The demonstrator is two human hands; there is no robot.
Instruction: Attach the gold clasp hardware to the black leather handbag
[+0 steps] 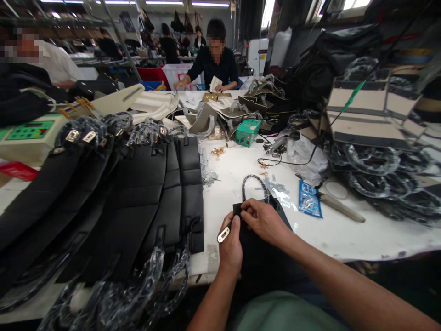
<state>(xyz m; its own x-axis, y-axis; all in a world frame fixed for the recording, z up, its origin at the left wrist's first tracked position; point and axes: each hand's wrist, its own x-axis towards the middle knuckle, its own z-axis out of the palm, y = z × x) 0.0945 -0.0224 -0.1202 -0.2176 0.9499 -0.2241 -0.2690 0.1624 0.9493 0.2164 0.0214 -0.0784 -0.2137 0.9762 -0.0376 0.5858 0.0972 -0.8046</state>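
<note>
My left hand (231, 250) is closed around a short black strap tab (237, 209), and a gold metal lock plate (224, 233) shows at the strap's lower end. Fingertips of my right hand (264, 220) are pinched together against the tab's upper end. A tiny gold glint shows there, too small to name. Below both hands lies a black bag panel (257, 250), partly over my lap and the table edge. Its looped handle (255, 178), wrapped in clear plastic, rises behind my right hand.
Black bag panels (138, 184) with wrapped handles overlap on the left. A green box (247, 132), flat metal plates (280, 191), a blue packet (309, 198) and a taped tool (341, 207) lie ahead. Handled panels (365, 110) are piled right. A co-worker (215, 59) sits opposite.
</note>
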